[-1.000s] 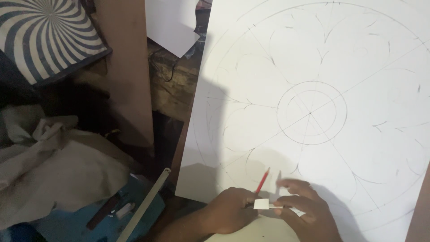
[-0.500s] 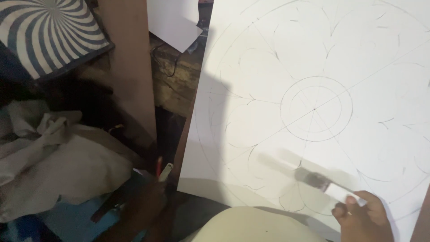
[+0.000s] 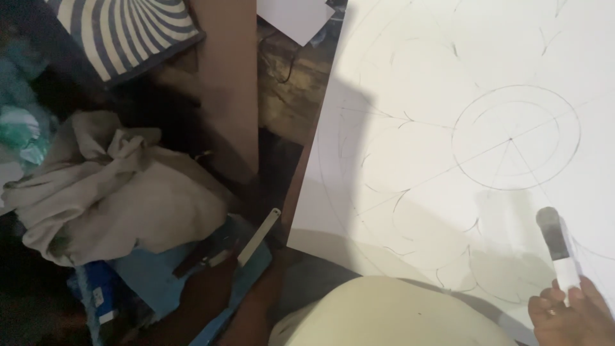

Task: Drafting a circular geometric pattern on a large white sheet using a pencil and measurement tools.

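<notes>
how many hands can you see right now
1 clearly: the right hand at the bottom right corner, holding a white eraser stick over the large white drawing sheet. The left arm reaches down into shadow at the bottom left; its hand is hidden.

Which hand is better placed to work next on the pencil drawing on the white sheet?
Right. The right hand holds a white stick-like tool over the white sheet; the left arm reaches off toward the blue clutter.

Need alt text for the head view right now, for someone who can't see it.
The right hand holds a white stick-shaped tool with a grey tip over a large white sheet bearing a pencilled circular petal pattern. The left arm reaches down toward a blue item beside crumpled cloth; its hand is not visible.
</notes>
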